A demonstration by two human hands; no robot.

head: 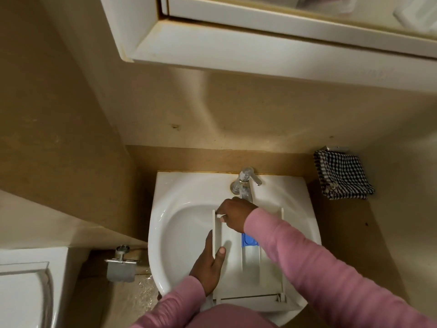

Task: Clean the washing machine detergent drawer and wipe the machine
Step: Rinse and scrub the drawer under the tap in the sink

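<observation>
While my left hand [208, 263] clasps the drawer [233, 275] by its left wall over the white sink [170, 233], lower centre, my right hand [234, 216] pinches its far corner beneath the tap [244, 183].

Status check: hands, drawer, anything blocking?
Left hand grips drawer side wall. Right hand pinches its far corner. Drawer over sink. Tap just beyond right hand.

the right sleeve [295, 252] covers the detergent drawer [230, 275] and part of its blue insert [248, 240]. the right hand [236, 215] hides the spout of the tap [246, 178]. the cabinet [236, 43] runs off the top edge.
</observation>
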